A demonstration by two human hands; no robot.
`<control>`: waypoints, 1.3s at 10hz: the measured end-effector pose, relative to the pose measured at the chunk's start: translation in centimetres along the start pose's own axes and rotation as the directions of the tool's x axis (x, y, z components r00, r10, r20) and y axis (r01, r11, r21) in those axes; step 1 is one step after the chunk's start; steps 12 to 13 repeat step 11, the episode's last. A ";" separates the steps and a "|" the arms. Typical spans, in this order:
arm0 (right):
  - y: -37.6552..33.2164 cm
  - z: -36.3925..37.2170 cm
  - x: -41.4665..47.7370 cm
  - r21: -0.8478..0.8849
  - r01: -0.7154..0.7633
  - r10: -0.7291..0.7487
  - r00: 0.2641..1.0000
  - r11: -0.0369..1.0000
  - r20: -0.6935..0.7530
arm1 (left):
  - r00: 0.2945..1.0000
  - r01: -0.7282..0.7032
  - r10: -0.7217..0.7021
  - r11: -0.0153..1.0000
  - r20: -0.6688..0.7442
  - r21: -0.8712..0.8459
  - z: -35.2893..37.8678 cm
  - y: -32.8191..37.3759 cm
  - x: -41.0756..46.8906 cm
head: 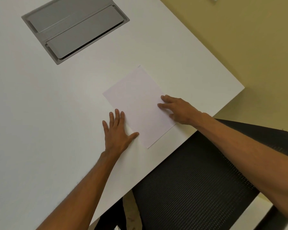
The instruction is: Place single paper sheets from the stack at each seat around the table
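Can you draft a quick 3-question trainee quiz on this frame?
1. True or false: the paper lies flat on the table.
2. Which of the hands has fingertips resting on the paper's edge nearest the table corner? A) left hand B) right hand
3. Fill in: the mesh chair stands ____ the paper's seat position.

Key: 1 true; 2 B; 3 at (tucked by the table edge).

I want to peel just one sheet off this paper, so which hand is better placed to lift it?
Probably the right hand: its fingers already lie on the paper at its edge. The left hand lies mostly on the table beside it.
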State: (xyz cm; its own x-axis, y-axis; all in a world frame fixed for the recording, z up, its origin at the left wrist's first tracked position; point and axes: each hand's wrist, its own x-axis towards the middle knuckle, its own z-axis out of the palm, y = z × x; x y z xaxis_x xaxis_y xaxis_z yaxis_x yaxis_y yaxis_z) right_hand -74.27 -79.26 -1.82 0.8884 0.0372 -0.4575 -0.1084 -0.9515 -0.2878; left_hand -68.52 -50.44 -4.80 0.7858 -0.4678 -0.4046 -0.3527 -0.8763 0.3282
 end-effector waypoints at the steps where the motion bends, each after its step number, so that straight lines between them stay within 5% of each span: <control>1: -0.3 -0.1 -0.2 0.013 0.006 -0.006 1.000 1.000 -0.021 | 1.000 0.004 -0.004 1.000 0.002 -0.004 0.0 0.0 -0.1; 7: -0.9 -0.1 -0.6 -0.042 0.015 -0.016 1.000 0.999 -0.014 | 1.000 0.005 -0.005 1.000 0.010 -0.004 -0.2 -0.2 -0.4; 9: -1.0 -0.5 -1.5 -0.078 0.020 -0.028 0.994 0.997 -0.103 | 0.992 0.038 -0.058 0.984 -0.114 -0.172 -1.6 0.0 -1.9; 13: -2.1 -2.3 -2.3 -0.061 0.002 -0.013 0.985 0.998 -0.170 | 0.972 0.024 -0.049 0.994 -0.229 -0.109 -3.7 -1.1 -3.3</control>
